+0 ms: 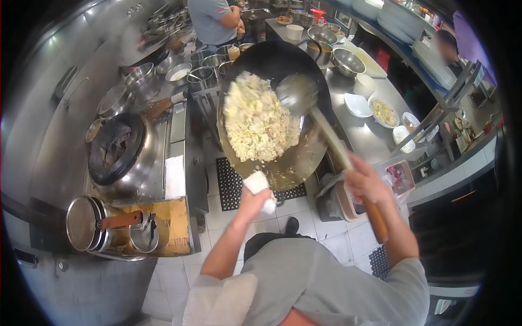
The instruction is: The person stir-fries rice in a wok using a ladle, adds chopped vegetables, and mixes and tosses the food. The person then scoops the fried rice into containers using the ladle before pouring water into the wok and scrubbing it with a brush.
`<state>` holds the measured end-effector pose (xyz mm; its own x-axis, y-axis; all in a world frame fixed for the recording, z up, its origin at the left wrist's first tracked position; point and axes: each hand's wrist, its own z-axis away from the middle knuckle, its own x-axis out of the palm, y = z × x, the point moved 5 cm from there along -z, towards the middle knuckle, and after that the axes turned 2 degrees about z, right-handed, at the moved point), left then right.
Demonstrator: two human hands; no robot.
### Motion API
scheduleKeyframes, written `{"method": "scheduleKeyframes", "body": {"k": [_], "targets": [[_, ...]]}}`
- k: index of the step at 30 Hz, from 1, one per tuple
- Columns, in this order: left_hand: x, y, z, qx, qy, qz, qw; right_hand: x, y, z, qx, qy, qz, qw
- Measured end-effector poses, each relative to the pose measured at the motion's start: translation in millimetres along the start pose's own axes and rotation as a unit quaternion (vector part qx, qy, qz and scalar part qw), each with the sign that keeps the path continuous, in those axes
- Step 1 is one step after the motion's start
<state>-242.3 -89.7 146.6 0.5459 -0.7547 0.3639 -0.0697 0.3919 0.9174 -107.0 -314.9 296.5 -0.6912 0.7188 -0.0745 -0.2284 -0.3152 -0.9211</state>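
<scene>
A large dark wok [296, 60] is held up over the floor, tilted, with fried rice [258, 127] piled along its left side. My left hand [253, 204] is closed around a folded white cloth [256, 182] at the wok's near rim; the cloth hides the exact grip. My right hand [368, 180] is wrapped around the wooden handle of a long ladle [333, 136]. The ladle's metal bowl is blurred and sits inside the wok, just right of the rice. Some grains cling to the wok's near wall.
At left stands a stove with a second wok [117, 149] and pots and strainers [84, 223]. Steel pots [201, 77] line the back. On the right counter are a plate of food [384, 112] and white bowls [358, 105]. Another person [215, 24] stands behind.
</scene>
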Motion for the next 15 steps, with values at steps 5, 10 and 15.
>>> {"method": "scheduleKeyframes", "body": {"k": [5,10,15], "targets": [[-25,-14,0,-0.167,0.017,0.086,0.982,60,75,-12,0.181,-0.190,-0.398,0.879],[-40,-70,40,-0.299,0.065,0.185,0.934,53,106,3,0.252,-0.161,-0.341,0.891],[-28,-85,70,-0.344,0.092,0.214,0.910,7,102,37,0.258,-0.125,-0.334,0.898]]}}
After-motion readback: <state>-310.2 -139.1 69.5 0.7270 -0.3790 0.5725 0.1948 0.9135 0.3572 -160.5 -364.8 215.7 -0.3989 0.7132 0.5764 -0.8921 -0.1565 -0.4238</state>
